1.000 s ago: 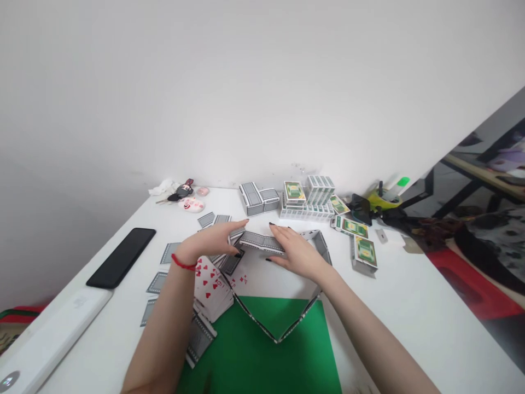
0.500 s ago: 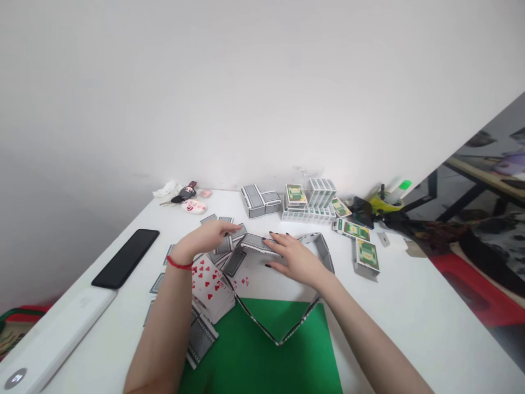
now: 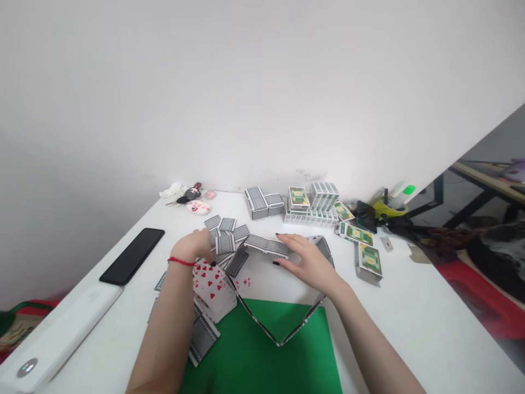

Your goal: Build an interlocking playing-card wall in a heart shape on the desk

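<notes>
A heart-shaped outline of folded playing cards (image 3: 257, 325) stands on edge, its point over a green sheet (image 3: 262, 366) and its upper part on the white table. My right hand (image 3: 309, 265) is at its upper middle, fingers stretched and thumb apart, around the end of a grey-backed section (image 3: 266, 245); whether it touches is unclear. My left hand (image 3: 191, 247), with a red cord at the wrist, curls down beside loose folded cards (image 3: 225, 242). Its fingertips are mostly hidden, and what they hold cannot be made out. Fanned heart cards (image 3: 211, 287) lie beneath that wrist.
At the wall stand grey-patterned card blocks (image 3: 256, 202) and stacked card boxes (image 3: 311, 216). More boxes (image 3: 368, 260) lie on the right near a yellow holder (image 3: 389, 207). On the left are a black phone (image 3: 133, 256), a long white device (image 3: 69, 334) and keys (image 3: 180, 200).
My left hand has drawn back left from the outline to the loose folded cards, its fingers curling. My right hand has shifted slightly right, and its fingers no longer lie across the section. The view has shifted slightly.
</notes>
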Available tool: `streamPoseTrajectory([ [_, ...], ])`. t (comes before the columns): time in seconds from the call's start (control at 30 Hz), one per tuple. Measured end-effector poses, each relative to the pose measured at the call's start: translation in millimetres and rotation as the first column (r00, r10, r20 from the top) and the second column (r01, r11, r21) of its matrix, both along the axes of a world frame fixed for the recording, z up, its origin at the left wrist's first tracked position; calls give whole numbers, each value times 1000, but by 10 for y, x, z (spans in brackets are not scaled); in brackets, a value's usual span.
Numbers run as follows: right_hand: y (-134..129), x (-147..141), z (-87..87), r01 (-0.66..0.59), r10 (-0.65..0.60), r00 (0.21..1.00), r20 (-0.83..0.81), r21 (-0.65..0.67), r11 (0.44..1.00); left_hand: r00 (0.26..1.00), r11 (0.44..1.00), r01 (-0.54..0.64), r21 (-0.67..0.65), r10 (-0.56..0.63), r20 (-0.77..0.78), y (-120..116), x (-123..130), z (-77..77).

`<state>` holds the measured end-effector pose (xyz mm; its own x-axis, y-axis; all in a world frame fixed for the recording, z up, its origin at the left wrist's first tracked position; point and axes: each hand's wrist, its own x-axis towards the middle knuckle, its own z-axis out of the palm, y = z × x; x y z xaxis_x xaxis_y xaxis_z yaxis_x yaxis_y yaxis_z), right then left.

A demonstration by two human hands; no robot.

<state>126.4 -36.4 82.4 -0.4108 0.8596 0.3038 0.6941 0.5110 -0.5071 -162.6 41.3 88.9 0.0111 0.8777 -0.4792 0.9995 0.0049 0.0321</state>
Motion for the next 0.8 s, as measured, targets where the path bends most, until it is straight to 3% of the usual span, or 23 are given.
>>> streamPoseTrajectory([
  [0.1,10,23,-17,8,-8,1000,-23,6,1000,999,996,-9,-90,5,-46,-113,-6,11],
  [0.2,20,22,-38,6,-6,999,-32,2,1000,996,999,-38,-32,36,-77,-201,-9,-95],
  [0.3,16,11,-80,-5,5,1000,-11,-9,1000,999,998,-5,-58,1,-55,-231,-37,-196],
  [0.43,28,15,-212,30,-29,998,47,-18,999,998,998,52,-42,-54,-27,-240,-76,-163],
  [0.63,80,94,-354,120,-134,971,199,80,989,953,980,26,195,-83,292,-304,-205,84],
  [0.73,58,162,-303,235,-260,937,235,129,963,872,945,-125,302,-41,489,-323,-310,181],
  [0.8,40,197,-257,314,-325,921,213,84,946,786,906,-273,325,15,618,-339,-335,223],
])
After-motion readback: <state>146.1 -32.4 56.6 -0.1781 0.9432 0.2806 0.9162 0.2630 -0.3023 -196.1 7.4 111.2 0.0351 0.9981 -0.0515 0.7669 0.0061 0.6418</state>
